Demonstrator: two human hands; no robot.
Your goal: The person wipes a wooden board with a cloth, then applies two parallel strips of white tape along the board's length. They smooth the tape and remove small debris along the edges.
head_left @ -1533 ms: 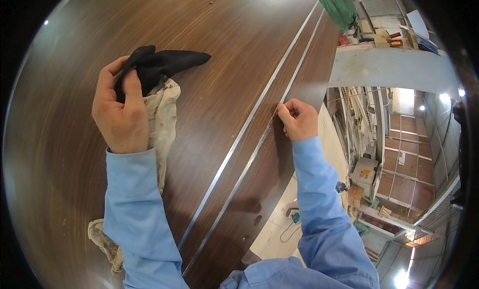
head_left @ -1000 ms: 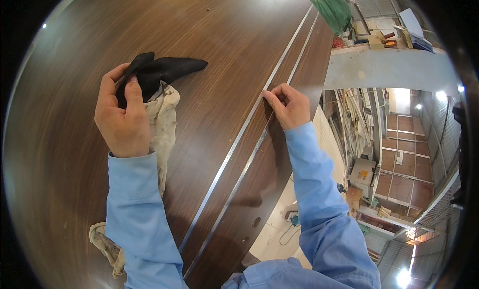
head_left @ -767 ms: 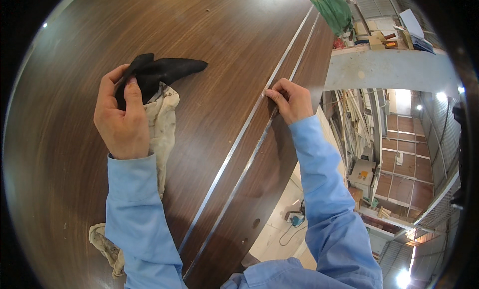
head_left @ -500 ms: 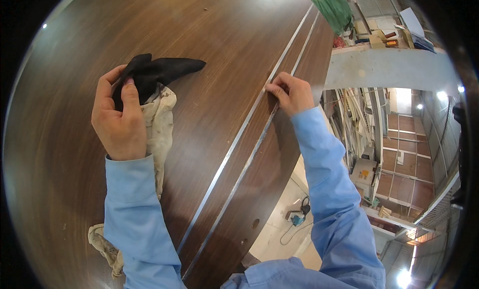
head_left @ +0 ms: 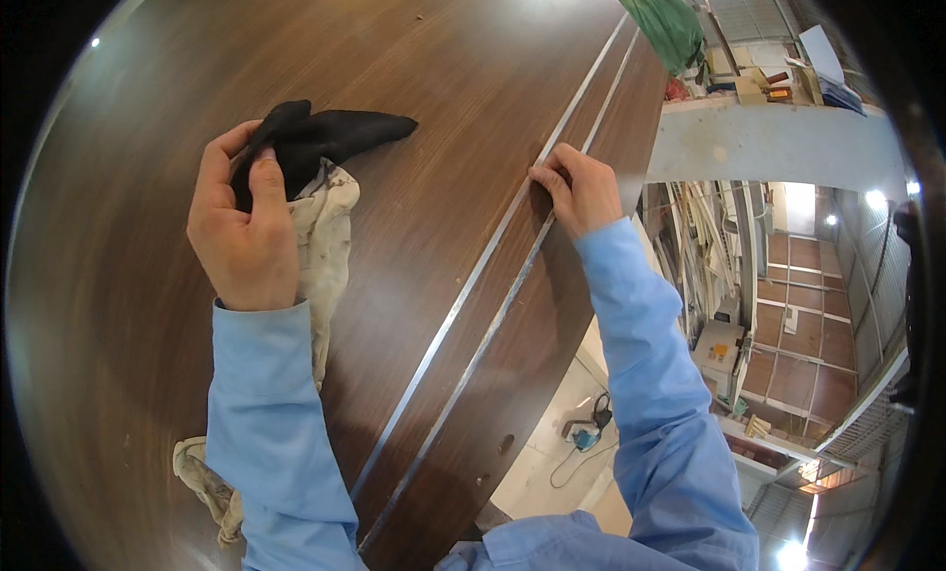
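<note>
My left hand (head_left: 244, 238) grips a black cloth (head_left: 345, 133), its thumb in front and fingers curled behind. One pointed end of the cloth reaches right, over a large brown wood-grain board (head_left: 148, 305). Beside that hand, partly under the black cloth, lies a crumpled, stained cream cloth (head_left: 327, 231). Two pale, shiny narrow strips run diagonally along the board: a left strip (head_left: 433, 349) and a right strip (head_left: 461, 379). My right hand (head_left: 583, 189) is closed in a pinch, its fingertips at the left strip. Whatever is between those fingers is hidden.
Another cream cloth (head_left: 205, 487) lies by my left forearm. A blue-black corded tool (head_left: 585, 437) rests below the board's right edge. Beyond are a green bag (head_left: 665, 24), a grey ledge (head_left: 774, 142) and stacked long pale pieces (head_left: 702, 231). Dark holes mark the board's near right corner.
</note>
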